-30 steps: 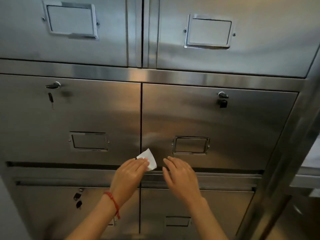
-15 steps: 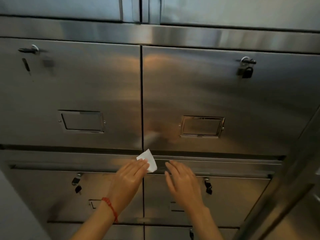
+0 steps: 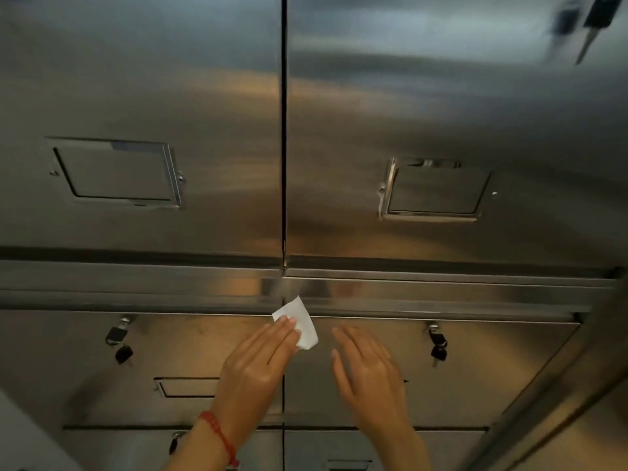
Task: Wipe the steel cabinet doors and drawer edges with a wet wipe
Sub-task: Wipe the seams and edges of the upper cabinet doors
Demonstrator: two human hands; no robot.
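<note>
A steel cabinet fills the view, with two large doors above a horizontal rail and smaller drawers below. My left hand, a red cord on its wrist, presses a small white wet wipe flat against the steel where the centre seam meets the top of the lower drawers. Its fingers are straight over the wipe. My right hand lies flat beside it on the right lower drawer, fingers straight, holding nothing.
Recessed label frames sit on the two upper doors. Small padlocks with keys hang on the lower drawers at left and right. A steel post runs diagonally at the right edge.
The view has dropped and come closer to the cabinet. Both hands with the wipe have slid down from the upper doors' bottom edge past the rail onto the lower drawers.
</note>
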